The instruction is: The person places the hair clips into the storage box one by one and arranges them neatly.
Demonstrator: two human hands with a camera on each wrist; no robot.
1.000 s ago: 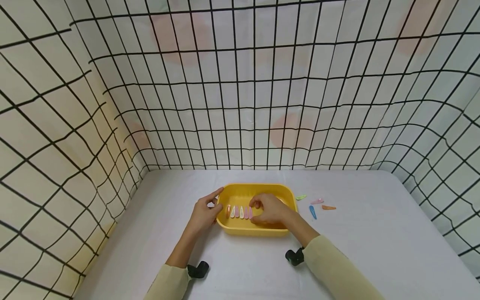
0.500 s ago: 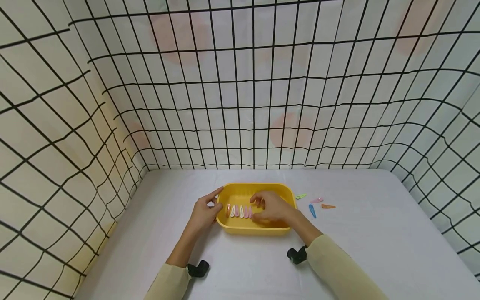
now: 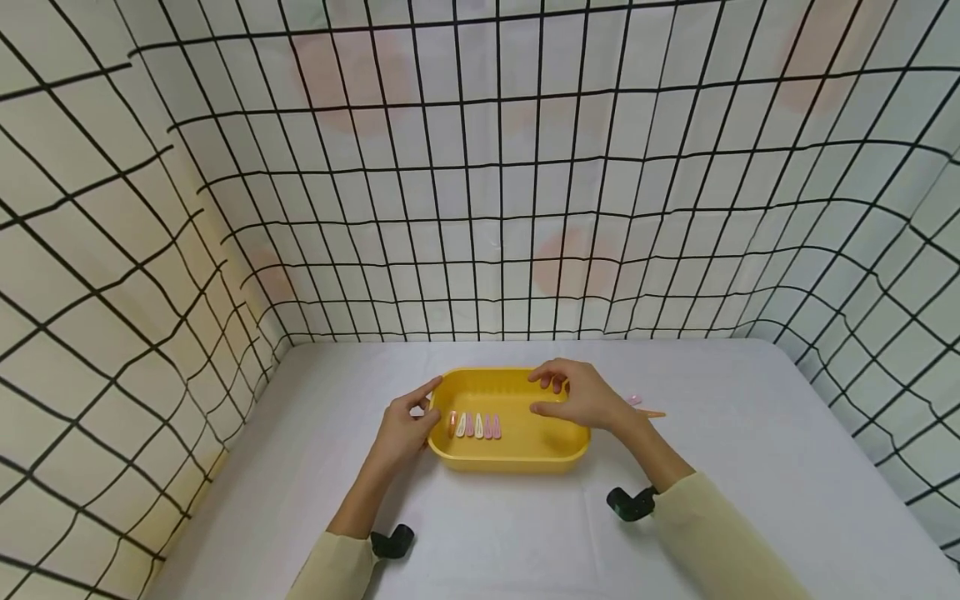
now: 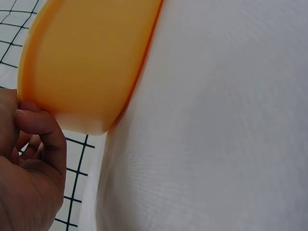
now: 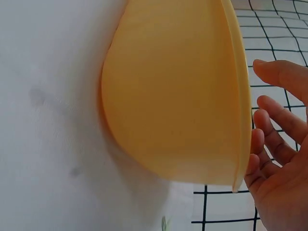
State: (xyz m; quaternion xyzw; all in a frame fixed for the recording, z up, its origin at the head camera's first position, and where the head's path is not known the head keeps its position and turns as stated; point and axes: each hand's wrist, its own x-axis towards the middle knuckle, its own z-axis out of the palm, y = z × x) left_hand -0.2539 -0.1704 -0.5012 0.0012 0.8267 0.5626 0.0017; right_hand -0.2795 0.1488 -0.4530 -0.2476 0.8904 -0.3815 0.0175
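A yellow plastic tray (image 3: pixel 510 465) stands on the table. Inside, toward its left, several snap hair clips lie side by side in a row: an orange clip (image 3: pixel 452 423) at the left end, then white and pink ones, ending with a pink clip (image 3: pixel 497 427). My left hand (image 3: pixel 400 431) grips the tray's left rim, its fingers bent at the edge in the left wrist view. Over the tray's right end hovers my right hand (image 3: pixel 581 397), thumb and fingers spread apart, holding nothing. In the right wrist view this hand (image 5: pixel 284 144) is beside the tray's rim.
Right of the tray, on the white tabletop (image 3: pixel 750 467), lie a pink clip (image 3: pixel 635 399) and an orange clip (image 3: pixel 652 413), partly covered by the right hand. A green clip (image 5: pixel 165 224) shows low in the right wrist view. A black wire grid (image 3: pixel 495 192) encloses the back and sides.
My right hand has left the end of the clip row and moved right and up, fingers parting. It now hides the blue and green clips in the head view. The left hand stays put.
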